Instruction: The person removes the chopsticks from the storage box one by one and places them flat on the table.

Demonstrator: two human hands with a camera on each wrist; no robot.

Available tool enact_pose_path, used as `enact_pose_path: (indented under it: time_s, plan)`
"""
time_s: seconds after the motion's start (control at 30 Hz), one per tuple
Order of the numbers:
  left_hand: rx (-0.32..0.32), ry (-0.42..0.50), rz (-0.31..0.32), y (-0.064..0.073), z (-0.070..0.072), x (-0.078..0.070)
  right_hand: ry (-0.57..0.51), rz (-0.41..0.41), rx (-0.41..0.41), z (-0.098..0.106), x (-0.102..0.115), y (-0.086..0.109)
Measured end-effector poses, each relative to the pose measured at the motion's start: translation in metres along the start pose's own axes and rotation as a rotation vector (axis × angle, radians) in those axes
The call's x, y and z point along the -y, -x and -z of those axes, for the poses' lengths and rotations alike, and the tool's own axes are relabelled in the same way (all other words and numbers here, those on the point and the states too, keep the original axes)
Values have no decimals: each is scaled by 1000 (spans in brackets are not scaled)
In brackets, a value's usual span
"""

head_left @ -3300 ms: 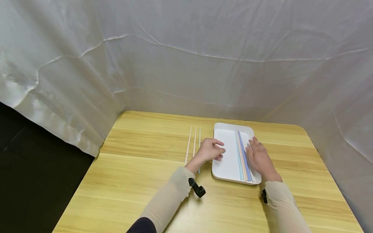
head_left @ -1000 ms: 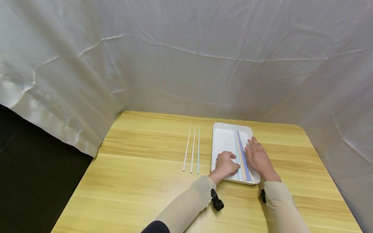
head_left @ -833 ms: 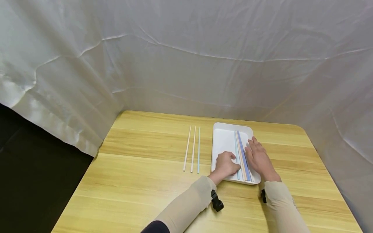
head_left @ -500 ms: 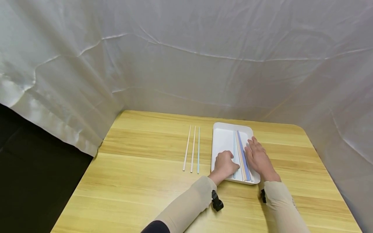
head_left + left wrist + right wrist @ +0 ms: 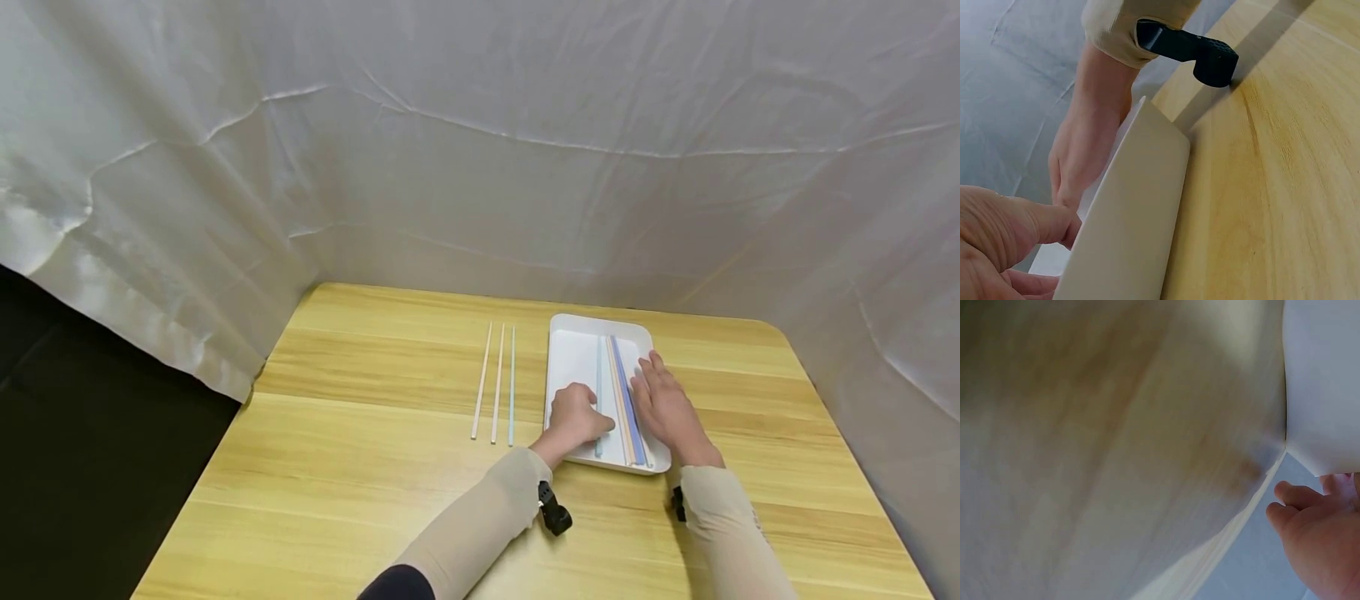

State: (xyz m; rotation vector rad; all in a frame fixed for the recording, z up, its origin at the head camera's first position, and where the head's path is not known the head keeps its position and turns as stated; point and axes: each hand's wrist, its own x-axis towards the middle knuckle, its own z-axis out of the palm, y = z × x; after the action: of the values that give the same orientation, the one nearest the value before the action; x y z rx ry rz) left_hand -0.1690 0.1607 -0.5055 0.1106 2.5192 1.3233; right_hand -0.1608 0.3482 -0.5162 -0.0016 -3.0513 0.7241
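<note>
In the head view a white tray holds several pastel chopsticks. My left hand is inside it, thumb and fingers pinching a light-blue chopstick whose middle is hidden behind the hand. To its right lie a peach chopstick and a purple-blue chopstick, side by side. Fingers extended, my right hand rests against the tray's right rim. The left wrist view shows the left hand behind the tray wall, its fingertips partly hidden. In the right wrist view the right hand is beside the tray.
Left of the tray, two pale pink chopsticks and a light-blue chopstick lie apart and roughly parallel on the wooden table. A pale curtain hangs behind the table and along its sides.
My left hand has moved from the tray's left edge into the tray, and the light-blue chopstick has slid left, away from the others. The right hand stays at the rim.
</note>
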Motion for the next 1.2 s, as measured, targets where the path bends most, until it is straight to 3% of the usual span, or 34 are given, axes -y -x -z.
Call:
enact_pose_path:
  time_s: [0.2, 0.33, 0.5, 0.9, 1.2]
  plan:
    - [45, 86, 32, 4, 8, -2, 7, -8, 7, -1, -2, 1]
    - [112, 180, 84, 5, 20, -5, 5, -11, 7, -2, -4, 1]
    - [164, 295, 89, 6, 37, -6, -1, 1, -3, -1, -4, -1]
    - [186, 455, 76, 3, 67, 3, -3, -1, -4, 0, -1, 2]
    - [210, 488, 49, 1, 92, 14, 2, -4, -1, 0, -2, 1]
